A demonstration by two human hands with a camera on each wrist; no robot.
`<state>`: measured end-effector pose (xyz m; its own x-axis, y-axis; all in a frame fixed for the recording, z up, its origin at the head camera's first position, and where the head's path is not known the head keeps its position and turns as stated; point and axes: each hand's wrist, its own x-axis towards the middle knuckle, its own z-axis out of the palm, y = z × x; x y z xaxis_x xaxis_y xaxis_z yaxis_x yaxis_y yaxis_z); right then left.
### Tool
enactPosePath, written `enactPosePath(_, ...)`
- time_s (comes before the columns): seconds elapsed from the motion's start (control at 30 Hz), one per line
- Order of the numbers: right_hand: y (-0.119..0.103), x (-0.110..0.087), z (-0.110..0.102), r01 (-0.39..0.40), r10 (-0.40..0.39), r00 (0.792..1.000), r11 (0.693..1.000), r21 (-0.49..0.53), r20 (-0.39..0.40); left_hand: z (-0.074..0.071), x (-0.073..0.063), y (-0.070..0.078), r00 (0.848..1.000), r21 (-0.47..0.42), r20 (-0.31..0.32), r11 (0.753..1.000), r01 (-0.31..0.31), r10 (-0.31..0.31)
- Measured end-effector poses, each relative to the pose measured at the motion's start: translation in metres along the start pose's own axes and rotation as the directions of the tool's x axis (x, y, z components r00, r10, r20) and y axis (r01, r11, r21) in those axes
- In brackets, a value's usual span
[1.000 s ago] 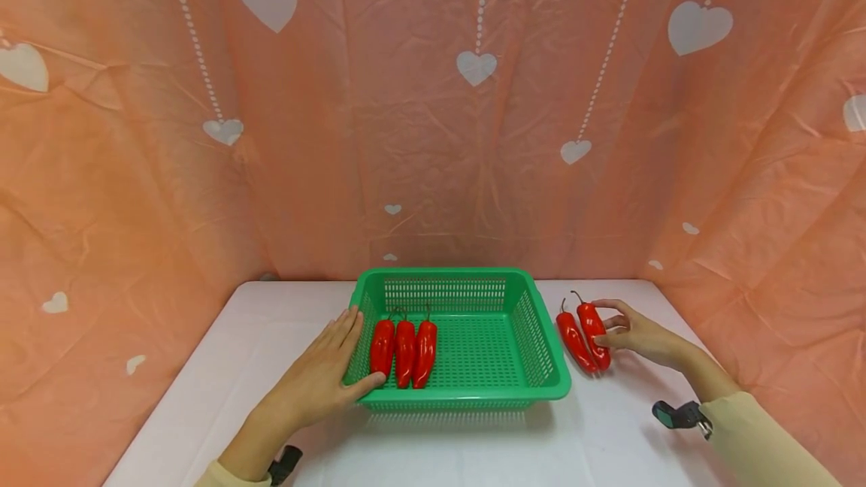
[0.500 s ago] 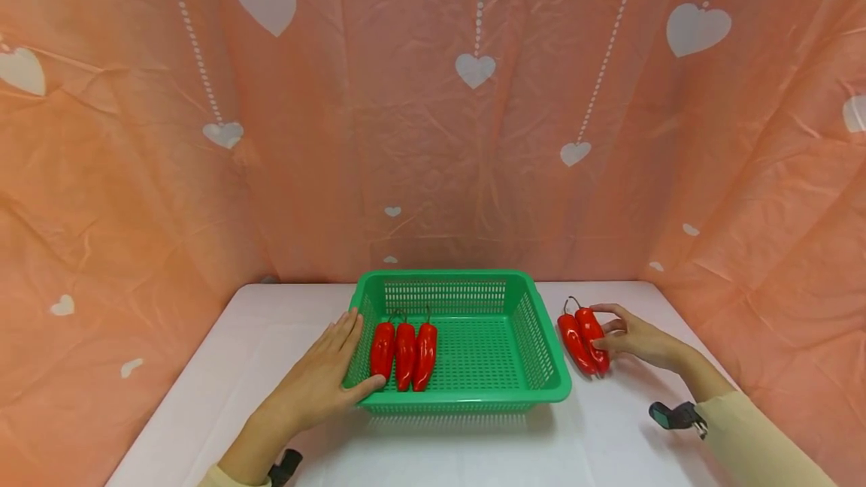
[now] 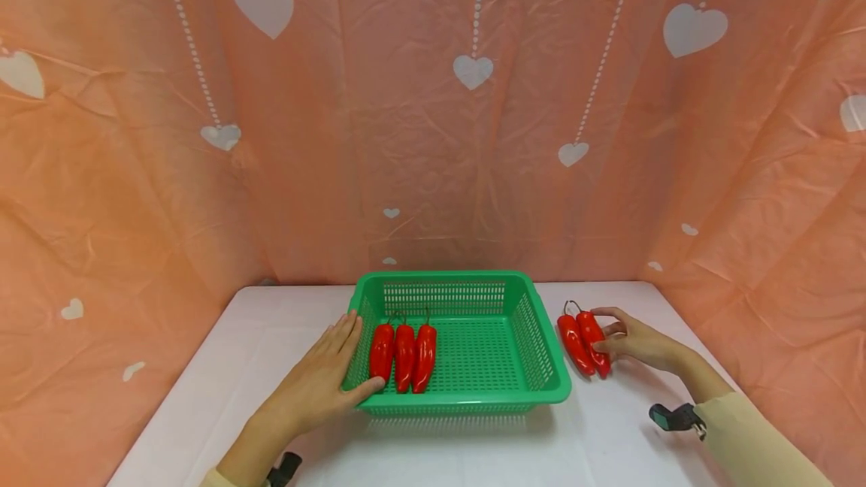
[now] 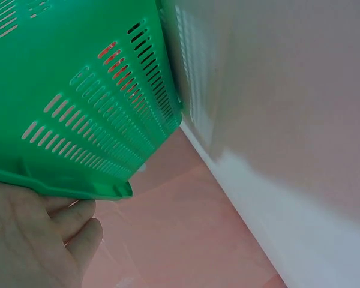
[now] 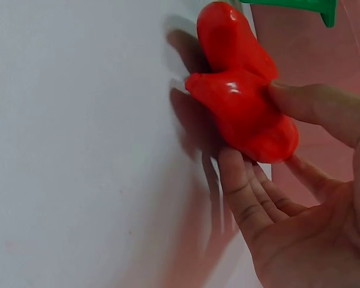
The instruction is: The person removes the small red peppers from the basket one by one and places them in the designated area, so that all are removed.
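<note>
My left hand (image 3: pixel 325 374) rests on the left rim of a green perforated basket (image 3: pixel 473 397), fingers straight and thumb across the near-left corner. From the left wrist view, that hand (image 4: pixel 36 240) lies against the basket's rim. Several red chili peppers are in sight; three, including a middle one (image 3: pixel 404 355), lie side by side in the basket's left part. Right of the basket, two more lie on the table: a left one (image 3: pixel 575 344) and a right one (image 3: pixel 590 331). My right hand (image 3: pixel 636 340) holds the right pepper (image 5: pixel 246 114) between thumb and fingers, against its neighbour (image 5: pixel 225 36).
The table (image 3: pixel 467 457) has a white cover. An orange-pink curtain (image 3: pixel 433 134) with white hearts closes off the back and sides. Dark wrist-worn devices, such as the right one (image 3: pixel 676 417), sit at both wrists.
The right pepper, held in my right hand, has shifted slightly toward me and now lies more evenly beside its neighbour. My left hand and the basket stay put.
</note>
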<state>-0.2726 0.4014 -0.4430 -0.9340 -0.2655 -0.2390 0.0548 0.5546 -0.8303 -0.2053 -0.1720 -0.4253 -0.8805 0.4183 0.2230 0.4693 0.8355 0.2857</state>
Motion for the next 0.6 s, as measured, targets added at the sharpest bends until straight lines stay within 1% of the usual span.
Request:
enactPosePath(0.3,-0.0018,-0.0026,0.0040,-0.003,0.003,1.000,1.000,-0.022,0.005,0.0002,0.0002,0.0002,1.000,-0.002,-0.006,1.000,-0.003,0.003)
enactPosePath(0.6,0.0006,-0.0004,0.0037,-0.011,0.011,1.000,0.999,-0.038,-0.015,-0.0008,0.0001,0.0011,1.000,-0.005,-0.005,1.000,-0.001,0.001)
